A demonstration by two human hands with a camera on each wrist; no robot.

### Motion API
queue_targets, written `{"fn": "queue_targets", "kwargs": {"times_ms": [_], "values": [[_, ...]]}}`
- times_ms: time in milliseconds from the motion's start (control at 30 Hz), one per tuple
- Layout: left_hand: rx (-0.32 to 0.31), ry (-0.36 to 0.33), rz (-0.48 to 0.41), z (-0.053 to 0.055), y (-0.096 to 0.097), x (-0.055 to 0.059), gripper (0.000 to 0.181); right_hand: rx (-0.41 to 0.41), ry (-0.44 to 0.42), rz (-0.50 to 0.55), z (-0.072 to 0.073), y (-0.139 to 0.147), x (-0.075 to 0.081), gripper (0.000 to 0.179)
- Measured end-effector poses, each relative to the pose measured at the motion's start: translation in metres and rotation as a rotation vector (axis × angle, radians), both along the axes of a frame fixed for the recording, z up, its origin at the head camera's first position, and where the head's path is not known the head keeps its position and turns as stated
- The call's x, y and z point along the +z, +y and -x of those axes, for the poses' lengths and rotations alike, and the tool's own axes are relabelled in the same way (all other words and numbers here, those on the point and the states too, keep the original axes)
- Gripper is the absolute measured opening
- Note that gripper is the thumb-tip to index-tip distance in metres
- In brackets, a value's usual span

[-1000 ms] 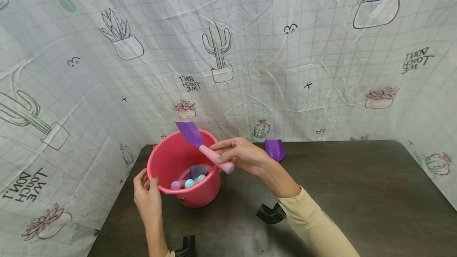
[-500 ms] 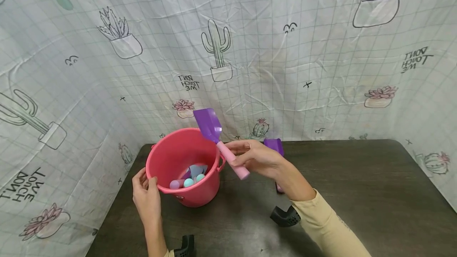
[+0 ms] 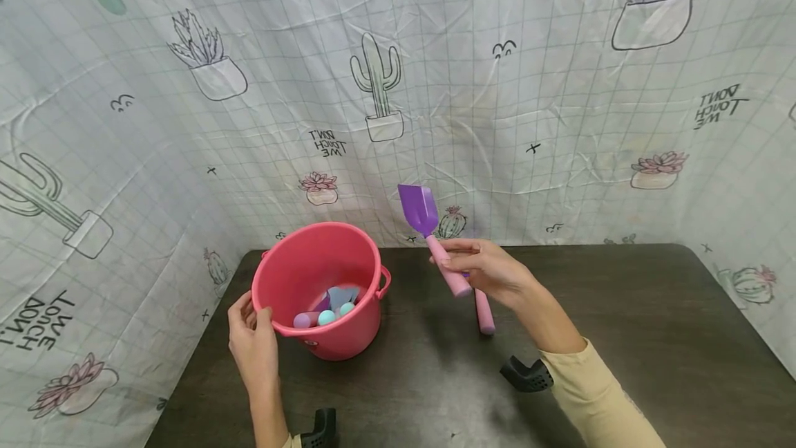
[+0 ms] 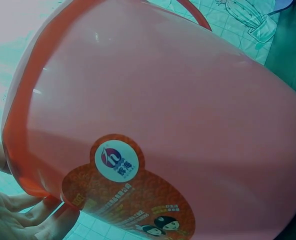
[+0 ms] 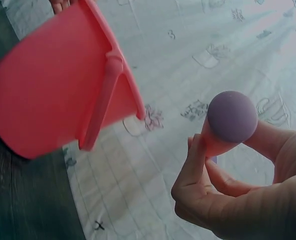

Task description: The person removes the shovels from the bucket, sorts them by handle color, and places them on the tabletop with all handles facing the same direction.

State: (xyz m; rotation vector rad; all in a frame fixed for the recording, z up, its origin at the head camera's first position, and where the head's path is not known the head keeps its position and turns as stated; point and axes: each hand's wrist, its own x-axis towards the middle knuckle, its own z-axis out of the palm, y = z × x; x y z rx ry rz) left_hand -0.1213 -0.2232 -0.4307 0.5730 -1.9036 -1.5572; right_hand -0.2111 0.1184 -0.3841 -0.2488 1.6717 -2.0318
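My right hand (image 3: pixel 494 272) pinches the pink handle of a toy shovel (image 3: pixel 449 268) in the head view, its purple blade pointing up and away. In the right wrist view the round end of the shovel's handle (image 5: pixel 232 116) faces the camera between thumb and fingers. My left hand (image 3: pixel 253 337) grips the left rim of a red bucket (image 3: pixel 348 337). Inside the bucket lie several toy pieces with pale purple and turquoise handle ends (image 3: pixel 326 317). The left wrist view shows the bucket's side with an orange sticker (image 4: pixel 133 195), fingers at its rim.
On the dark table (image 3: pixel 622 337), right of the bucket, lies a second shovel with a pink handle (image 3: pixel 484 312); my right hand mostly hides its purple blade. A white cactus-print cloth (image 3: pixel 466 123) hangs behind the table and along its sides.
My right hand has carried the shovel rightward, from over the bucket to above the table beside it. My left hand stays on the bucket's rim.
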Motion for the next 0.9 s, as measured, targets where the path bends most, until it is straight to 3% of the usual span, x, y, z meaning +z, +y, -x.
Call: {"fn": "queue_targets", "kwargs": {"times_ms": [700,900], "values": [[0.004,-0.006,-0.006,0.001,0.0,0.001,0.048,-0.122,-0.006,-0.088,0.007,0.038,-0.022,0.072],[0.009,-0.017,-0.005,0.001,0.0,0.001,0.049,-0.174,-0.06,-0.047,0.01,0.051,-0.025,0.07]]}}
